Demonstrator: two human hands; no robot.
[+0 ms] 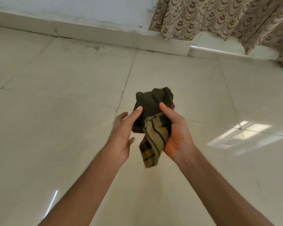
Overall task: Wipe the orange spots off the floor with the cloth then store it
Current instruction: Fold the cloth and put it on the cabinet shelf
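1. One cloth (151, 103): bunched into a dark lump, with a coarse woven yellow end, dark-checked and striped, hanging below.
2. It is held in the air above the floor (55, 111), between two hands.
3. Right hand (178, 137): curled round the cloth, thumb on top.
4. Left hand (121, 136): thumb flat against the lump, fingers loosely straight, blurred.
5. Floor: large glossy cream tiles with thin joints.
6. One scallop-patterned curtain (219, 17), far right.
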